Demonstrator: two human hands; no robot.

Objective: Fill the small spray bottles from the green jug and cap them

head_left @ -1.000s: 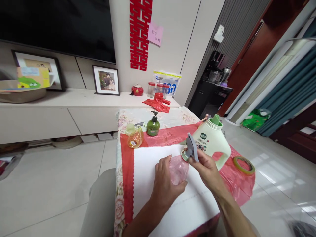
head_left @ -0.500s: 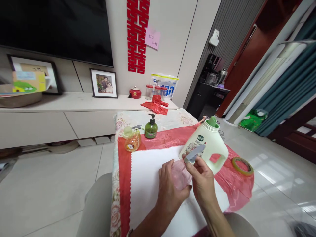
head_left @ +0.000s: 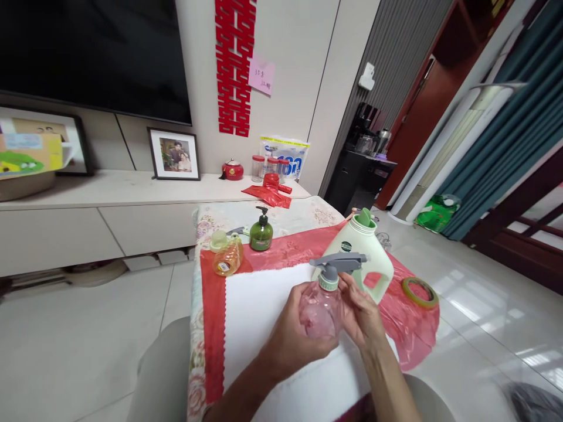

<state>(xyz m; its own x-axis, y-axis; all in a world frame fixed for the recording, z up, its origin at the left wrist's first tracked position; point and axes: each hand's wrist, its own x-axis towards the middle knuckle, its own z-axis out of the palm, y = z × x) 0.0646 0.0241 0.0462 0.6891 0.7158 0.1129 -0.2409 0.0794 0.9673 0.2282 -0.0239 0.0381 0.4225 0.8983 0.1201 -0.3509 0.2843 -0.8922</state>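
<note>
A clear pink spray bottle (head_left: 320,309) with a grey trigger head stands upright between my hands over a white cloth (head_left: 259,305). My left hand (head_left: 292,337) wraps its body from the left side. My right hand (head_left: 363,313) cups the bottle from the right, fingers curled near the neck just under the grey trigger. Behind it stands a pale green detergent jug (head_left: 363,252) with a green cap.
The small table (head_left: 308,214) carries red plastic sheeting (head_left: 409,319), an orange bottle (head_left: 226,258) lying tilted, a dark green pump bottle (head_left: 261,232) and a roll of tape (head_left: 420,291). A low cabinet (head_left: 109,205) with jars and a photo frame runs behind. Tiled floor lies on both sides.
The spray bottle went from tilted to upright, its grey trigger head now level and pointing right. My right hand slid from the trigger head down to the bottle's neck.
</note>
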